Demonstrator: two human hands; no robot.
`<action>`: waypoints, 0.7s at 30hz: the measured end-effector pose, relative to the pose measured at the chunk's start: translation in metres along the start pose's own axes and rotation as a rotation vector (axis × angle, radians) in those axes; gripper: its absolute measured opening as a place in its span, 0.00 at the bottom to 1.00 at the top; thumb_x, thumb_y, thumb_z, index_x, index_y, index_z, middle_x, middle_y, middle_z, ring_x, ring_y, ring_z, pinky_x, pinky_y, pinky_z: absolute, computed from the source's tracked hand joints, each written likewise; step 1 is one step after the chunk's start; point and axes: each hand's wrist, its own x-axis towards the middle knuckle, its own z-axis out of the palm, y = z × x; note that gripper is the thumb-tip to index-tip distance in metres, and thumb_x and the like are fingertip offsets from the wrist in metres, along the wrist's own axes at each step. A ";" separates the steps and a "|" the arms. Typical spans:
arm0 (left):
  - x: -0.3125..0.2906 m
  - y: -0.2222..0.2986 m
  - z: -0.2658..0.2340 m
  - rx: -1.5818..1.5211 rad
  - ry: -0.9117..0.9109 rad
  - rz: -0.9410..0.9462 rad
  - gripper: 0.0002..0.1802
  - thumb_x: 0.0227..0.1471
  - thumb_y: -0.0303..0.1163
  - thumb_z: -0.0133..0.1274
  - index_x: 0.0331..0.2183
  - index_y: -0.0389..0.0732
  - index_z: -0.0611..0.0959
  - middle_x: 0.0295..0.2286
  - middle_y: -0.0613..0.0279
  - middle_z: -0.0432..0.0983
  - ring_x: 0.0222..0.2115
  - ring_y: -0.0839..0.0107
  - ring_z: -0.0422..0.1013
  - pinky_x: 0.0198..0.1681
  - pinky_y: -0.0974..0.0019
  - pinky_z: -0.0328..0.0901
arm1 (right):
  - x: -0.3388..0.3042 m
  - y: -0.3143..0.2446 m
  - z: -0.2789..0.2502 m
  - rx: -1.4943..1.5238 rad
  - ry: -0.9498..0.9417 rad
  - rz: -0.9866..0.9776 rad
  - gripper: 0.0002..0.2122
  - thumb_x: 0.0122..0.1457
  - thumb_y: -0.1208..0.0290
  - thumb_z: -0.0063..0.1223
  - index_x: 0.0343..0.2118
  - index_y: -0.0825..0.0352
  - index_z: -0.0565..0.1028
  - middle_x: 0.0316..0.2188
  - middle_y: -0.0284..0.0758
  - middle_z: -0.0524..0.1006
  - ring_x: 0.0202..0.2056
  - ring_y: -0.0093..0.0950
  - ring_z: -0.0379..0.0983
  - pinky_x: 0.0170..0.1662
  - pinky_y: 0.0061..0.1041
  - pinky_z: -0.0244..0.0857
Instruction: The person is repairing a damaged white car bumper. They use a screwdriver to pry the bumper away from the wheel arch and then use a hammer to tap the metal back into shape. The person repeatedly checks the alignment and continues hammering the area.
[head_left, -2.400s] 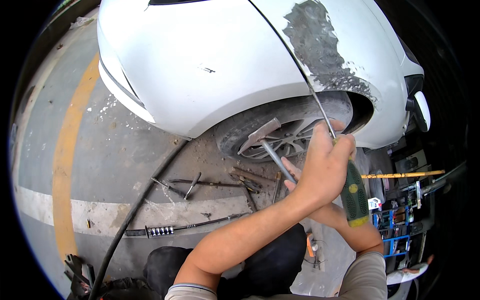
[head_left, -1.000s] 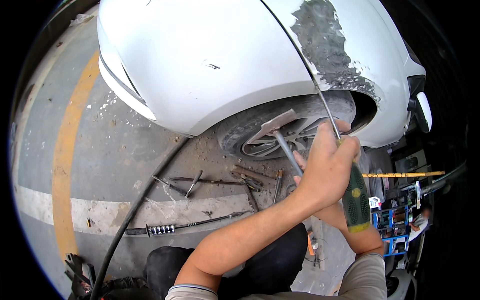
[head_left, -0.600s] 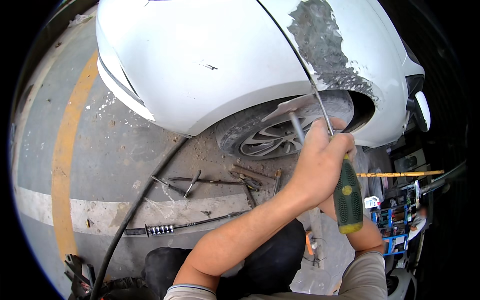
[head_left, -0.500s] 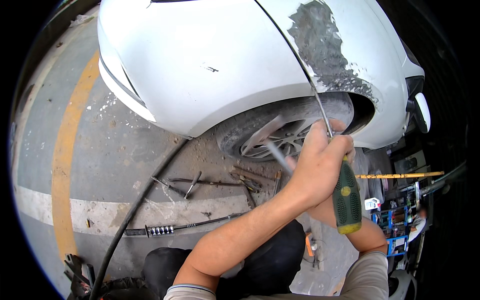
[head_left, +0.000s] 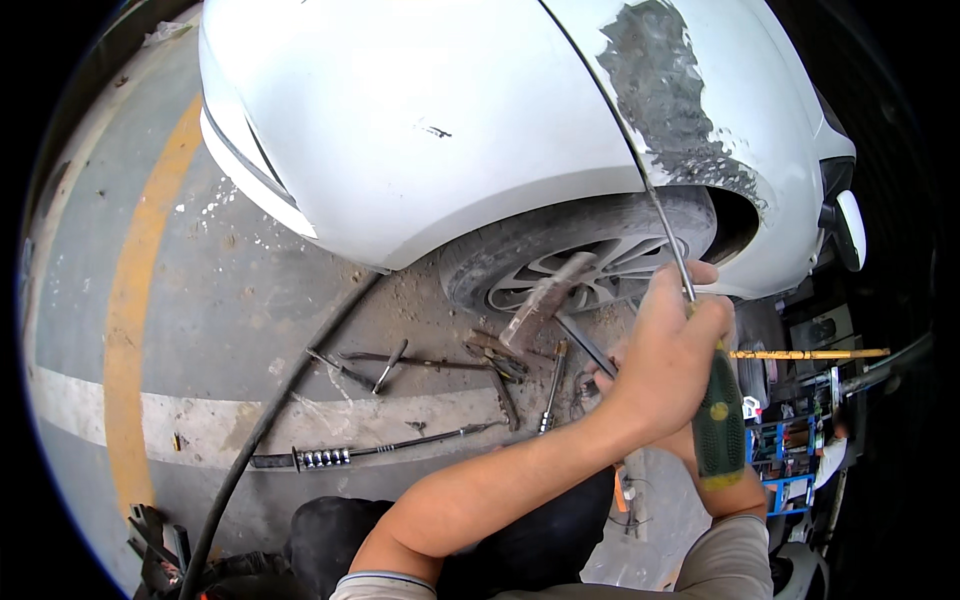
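My left hand [head_left: 672, 350] is closed around a long screwdriver [head_left: 720, 425] with a green handle, gripping it near where the shaft meets the handle. Its thin shaft points up to the wheel arch edge of a white car [head_left: 400, 90], where a dark panel gap ends. Partly hidden behind my left forearm, my right hand [head_left: 612, 365] grips a hammer [head_left: 548, 300]. The hammer's worn head hangs in front of the wheel [head_left: 590, 265], apart from the screwdriver. Bare grey, rough metal [head_left: 665, 85] shows on the panel right of the gap.
Several tools, among them pliers [head_left: 495, 355] and a slide hammer [head_left: 350, 458], lie on the dirty floor. A thick black hose [head_left: 265, 420] runs under the car. Blue shelving [head_left: 790, 450], a yellow pole [head_left: 810, 353] and another person [head_left: 832, 455] are at the right.
The hammer has dropped a little and shifted right, its head less blurred. My left hand and the screwdriver appear further right and lower; the whole car has also slid slightly right in view.
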 end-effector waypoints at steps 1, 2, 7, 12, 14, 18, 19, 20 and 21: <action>-0.001 -0.004 -0.001 0.005 0.018 0.006 0.20 0.54 0.29 0.46 0.46 0.33 0.62 0.21 0.62 0.65 0.17 0.75 0.66 0.19 0.69 0.65 | -0.002 0.002 -0.003 0.008 -0.001 -0.003 0.25 0.55 0.61 0.54 0.52 0.71 0.65 0.42 0.45 0.71 0.43 0.37 0.70 0.45 0.34 0.63; -0.001 -0.007 -0.003 0.005 0.033 0.018 0.20 0.54 0.29 0.46 0.46 0.33 0.62 0.20 0.63 0.65 0.17 0.75 0.66 0.19 0.69 0.65 | -0.004 0.004 -0.003 0.009 0.002 -0.002 0.25 0.55 0.61 0.54 0.51 0.71 0.65 0.42 0.45 0.71 0.43 0.37 0.70 0.45 0.34 0.63; 0.005 -0.007 -0.004 0.012 0.036 0.058 0.20 0.54 0.29 0.46 0.46 0.32 0.62 0.20 0.63 0.65 0.17 0.75 0.65 0.19 0.69 0.64 | -0.011 0.003 -0.019 -0.063 0.055 0.015 0.24 0.55 0.61 0.53 0.51 0.71 0.66 0.42 0.46 0.72 0.43 0.37 0.70 0.45 0.34 0.64; 0.012 -0.015 -0.003 0.008 0.043 0.126 0.21 0.53 0.28 0.45 0.46 0.31 0.61 0.21 0.62 0.65 0.15 0.73 0.66 0.17 0.69 0.65 | -0.012 0.004 -0.025 -0.130 0.120 0.025 0.24 0.55 0.60 0.53 0.51 0.71 0.66 0.41 0.46 0.72 0.43 0.37 0.71 0.45 0.33 0.64; 0.010 -0.006 -0.002 -0.010 0.038 0.089 0.21 0.52 0.28 0.45 0.46 0.31 0.61 0.21 0.62 0.65 0.15 0.73 0.66 0.16 0.68 0.65 | -0.012 0.005 -0.027 -0.137 0.138 0.027 0.24 0.56 0.60 0.53 0.51 0.71 0.66 0.41 0.46 0.72 0.43 0.37 0.71 0.45 0.33 0.64; 0.011 0.002 -0.002 -0.055 0.012 0.039 0.21 0.52 0.29 0.45 0.46 0.31 0.60 0.21 0.61 0.65 0.14 0.72 0.66 0.16 0.67 0.65 | -0.015 0.006 -0.029 -0.143 0.134 0.039 0.24 0.56 0.60 0.52 0.51 0.71 0.66 0.41 0.46 0.73 0.43 0.37 0.71 0.45 0.33 0.64; 0.011 0.003 -0.002 -0.053 0.010 0.043 0.21 0.52 0.29 0.45 0.46 0.31 0.61 0.21 0.61 0.65 0.15 0.72 0.66 0.16 0.67 0.65 | -0.014 0.007 -0.028 -0.141 0.132 0.038 0.24 0.56 0.60 0.52 0.51 0.71 0.66 0.41 0.46 0.73 0.43 0.37 0.71 0.45 0.33 0.64; 0.011 0.003 -0.001 -0.052 0.008 0.046 0.21 0.52 0.28 0.45 0.46 0.32 0.61 0.21 0.61 0.65 0.15 0.72 0.66 0.16 0.67 0.65 | -0.014 0.006 -0.028 -0.136 0.129 0.034 0.24 0.56 0.60 0.52 0.51 0.71 0.66 0.41 0.46 0.73 0.43 0.37 0.71 0.45 0.33 0.64; 0.011 0.004 -0.001 -0.051 0.007 0.049 0.21 0.52 0.28 0.45 0.46 0.32 0.61 0.21 0.61 0.65 0.15 0.73 0.65 0.16 0.68 0.65 | -0.014 0.006 -0.027 -0.136 0.123 0.031 0.24 0.56 0.60 0.52 0.51 0.71 0.66 0.41 0.46 0.73 0.43 0.37 0.71 0.45 0.33 0.64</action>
